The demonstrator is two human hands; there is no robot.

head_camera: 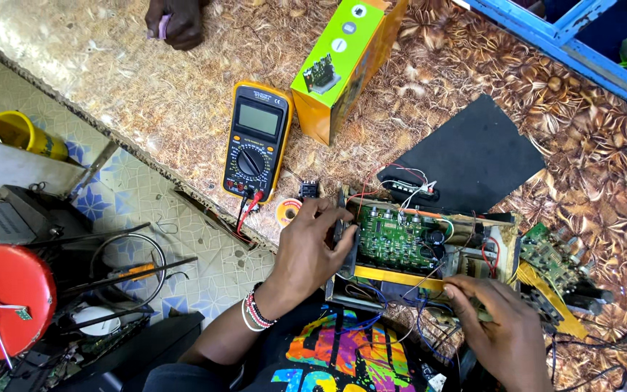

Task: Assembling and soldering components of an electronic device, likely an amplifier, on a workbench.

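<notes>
An opened electronic device (pixel 473 250) with a green circuit board (pixel 395 239) and many loose wires lies on the patterned counter in front of me. My left hand (pixel 312 247) grips the device's left end panel, beaded bracelets on the wrist. My right hand (pixel 501 328) is at the device's near right edge, fingers pinched around thin wires. A small black part (pixel 408 190) with red and white leads lies just behind the board.
A yellow multimeter (pixel 257 139) with red and black leads lies left of the device, a solder coil (pixel 289 211) beside it. A green and orange box (pixel 346 62) stands behind. Black sheet (pixel 477 156), spare circuit board (pixel 560 255), another person's hand (pixel 175 22), red round lid (pixel 5 299).
</notes>
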